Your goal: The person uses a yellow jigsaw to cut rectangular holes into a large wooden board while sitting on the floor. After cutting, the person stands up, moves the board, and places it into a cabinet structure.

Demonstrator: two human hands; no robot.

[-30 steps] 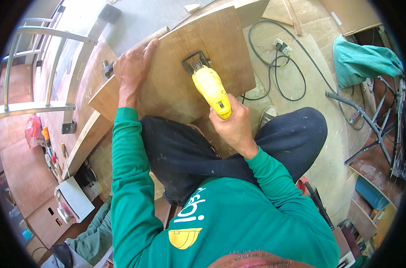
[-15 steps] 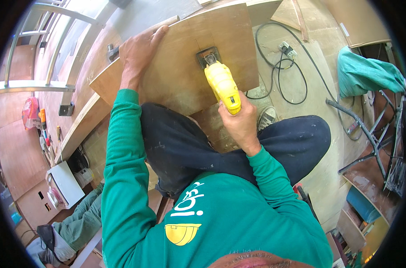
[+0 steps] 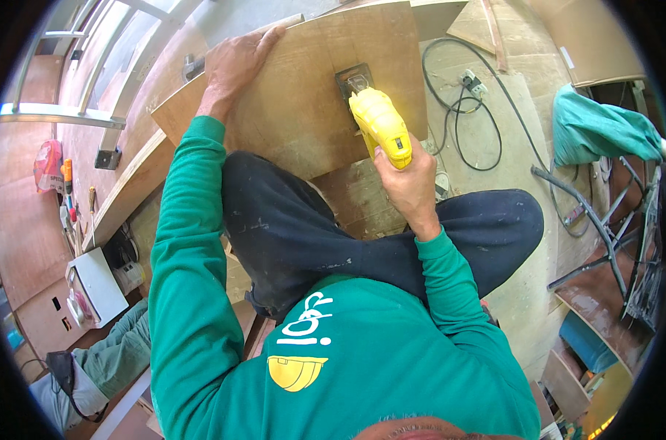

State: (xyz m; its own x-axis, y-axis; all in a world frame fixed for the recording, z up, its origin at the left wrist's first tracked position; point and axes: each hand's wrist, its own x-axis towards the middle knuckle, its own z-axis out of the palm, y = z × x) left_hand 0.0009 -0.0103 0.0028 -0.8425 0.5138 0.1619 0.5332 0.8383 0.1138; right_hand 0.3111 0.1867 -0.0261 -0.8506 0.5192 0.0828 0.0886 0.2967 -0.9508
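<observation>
Pale, scuffed floor (image 3: 520, 220) sheeting spreads across the right, with a looped black cord (image 3: 481, 170) upper right and a metal ladder (image 3: 61, 114) upper left. The brown wooden board (image 3: 296, 103) is at upper centre, the yellow power saw (image 3: 380, 121) standing on its right half. The right hand (image 3: 407, 183) is wrapped around the saw's handle; the left hand (image 3: 234, 70) lies over the board's upper-left edge, and whether its fingers curl underneath I cannot tell. Far left hangs or lies a red plastic bag (image 3: 48, 167), contents unclear; a white box (image 3: 102, 286) sits below it. A teal container (image 3: 588, 342) lies lower right, its inside hidden.
</observation>
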